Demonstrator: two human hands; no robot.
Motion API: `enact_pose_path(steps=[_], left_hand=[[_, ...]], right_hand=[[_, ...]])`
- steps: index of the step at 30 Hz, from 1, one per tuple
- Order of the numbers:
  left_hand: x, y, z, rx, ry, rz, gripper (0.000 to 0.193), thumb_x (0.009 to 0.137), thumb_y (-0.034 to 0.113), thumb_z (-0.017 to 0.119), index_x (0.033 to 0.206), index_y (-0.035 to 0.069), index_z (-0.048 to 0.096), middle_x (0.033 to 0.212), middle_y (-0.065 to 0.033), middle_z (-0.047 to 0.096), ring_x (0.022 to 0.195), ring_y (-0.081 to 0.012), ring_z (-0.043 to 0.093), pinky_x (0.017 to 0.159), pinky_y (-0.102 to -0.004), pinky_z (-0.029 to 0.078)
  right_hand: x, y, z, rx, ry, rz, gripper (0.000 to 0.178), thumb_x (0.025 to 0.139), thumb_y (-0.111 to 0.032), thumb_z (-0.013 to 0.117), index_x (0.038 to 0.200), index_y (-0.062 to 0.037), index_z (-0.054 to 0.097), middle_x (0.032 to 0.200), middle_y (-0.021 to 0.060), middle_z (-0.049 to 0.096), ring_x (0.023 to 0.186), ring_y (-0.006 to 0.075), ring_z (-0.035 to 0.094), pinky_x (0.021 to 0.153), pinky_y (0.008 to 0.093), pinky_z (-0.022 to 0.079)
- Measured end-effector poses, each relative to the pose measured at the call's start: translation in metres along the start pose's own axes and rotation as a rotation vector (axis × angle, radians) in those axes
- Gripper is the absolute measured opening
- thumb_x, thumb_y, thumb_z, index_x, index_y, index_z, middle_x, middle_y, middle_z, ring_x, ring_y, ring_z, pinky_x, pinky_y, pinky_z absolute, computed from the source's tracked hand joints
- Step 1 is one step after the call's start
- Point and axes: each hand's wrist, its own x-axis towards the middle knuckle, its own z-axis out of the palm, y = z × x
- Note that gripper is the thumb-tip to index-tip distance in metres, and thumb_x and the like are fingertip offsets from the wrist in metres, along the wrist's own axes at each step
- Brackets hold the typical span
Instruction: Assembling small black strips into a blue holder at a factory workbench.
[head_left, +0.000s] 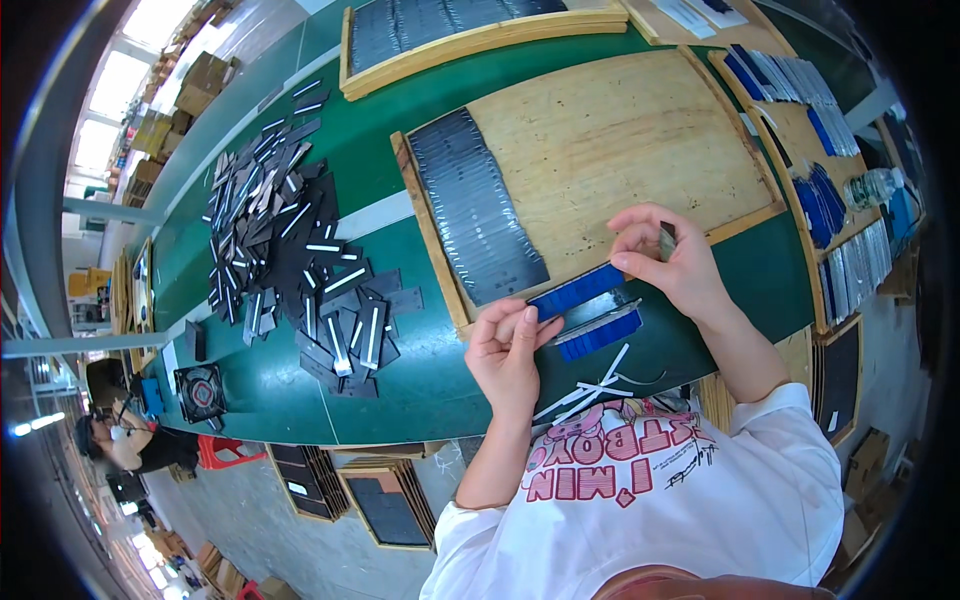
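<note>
A narrow blue strip (575, 292) is held level above the front edge of the wooden tray. My left hand (508, 350) pinches its left end between thumb and fingers. At the strip's right end, my right hand (668, 262) grips with thumb and forefinger, its other fingers curled. A small dark piece (668, 236) shows among the right fingers; its kind is unclear. Just below the held strip lies a stack of blue strips (602, 337) with a shiny clear edge. Thin white strips (590, 392) lie scattered near the table's front edge.
The wooden tray (600, 140) holds a column of dark strips (475, 205) at its left. A heap of black pieces (275, 225) covers the green table's left side. Another tray (480, 45) stands behind. Strip bundles (860, 260) and a clear bottle (873, 187) are at right. A person (135, 440) sits far left.
</note>
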Motion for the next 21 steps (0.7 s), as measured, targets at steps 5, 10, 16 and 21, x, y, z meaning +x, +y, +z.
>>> enact_pose_path(steps=[5, 10, 16, 21], left_hand=[[0.003, 0.007, -0.006, -0.329, -0.119, -0.299, 0.014, 0.097, 0.004, 0.052, 0.108, -0.003, 0.056, 0.097, -0.0181, 0.066, 0.088, -0.0322, 0.07, 0.073, -0.0359, 0.062], [0.003, 0.005, -0.013, -0.507, -0.224, -0.46, 0.015, 0.098, 0.008, 0.051, 0.11, 0.0, 0.055, 0.106, -0.0204, 0.065, 0.097, -0.0361, 0.067, 0.079, -0.039, 0.061], [-0.003, 0.025, -0.008, 0.16, -0.2, 0.037, 0.033, 0.092, 0.001, 0.058, 0.124, 0.0, 0.052, 0.115, -0.0143, 0.062, 0.108, -0.0277, 0.06, 0.092, -0.036, 0.049], [0.011, 0.03, -0.024, 1.128, -0.331, 0.677, 0.029, 0.077, 0.001, 0.071, 0.106, 0.002, 0.064, 0.104, -0.0117, 0.065, 0.099, -0.0314, 0.059, 0.085, -0.0397, 0.048]], right_hand=[[-0.005, -0.001, 0.002, 0.166, -0.132, -0.043, 0.044, 0.076, 0.0, 0.074, 0.117, -0.0025, 0.056, 0.104, 0.0123, 0.067, 0.081, 0.0102, 0.062, 0.068, 0.0221, 0.045], [0.002, 0.009, 0.019, 0.06, -0.463, -0.171, 0.051, 0.072, 0.0, 0.078, 0.119, -0.0088, 0.059, 0.121, 0.0057, 0.063, 0.106, 0.0119, 0.059, 0.079, 0.0226, 0.047], [0.117, -0.003, -0.001, -0.52, -0.263, -0.472, 0.042, 0.075, -0.005, 0.074, 0.114, -0.0062, 0.06, 0.105, 0.0058, 0.061, 0.102, 0.0194, 0.059, 0.09, 0.035, 0.048], [0.21, 0.015, -0.012, -0.956, -0.119, -0.558, 0.043, 0.076, -0.01, 0.072, 0.117, -0.009, 0.059, 0.102, 0.0059, 0.06, 0.1, 0.0242, 0.058, 0.089, 0.0359, 0.047]])
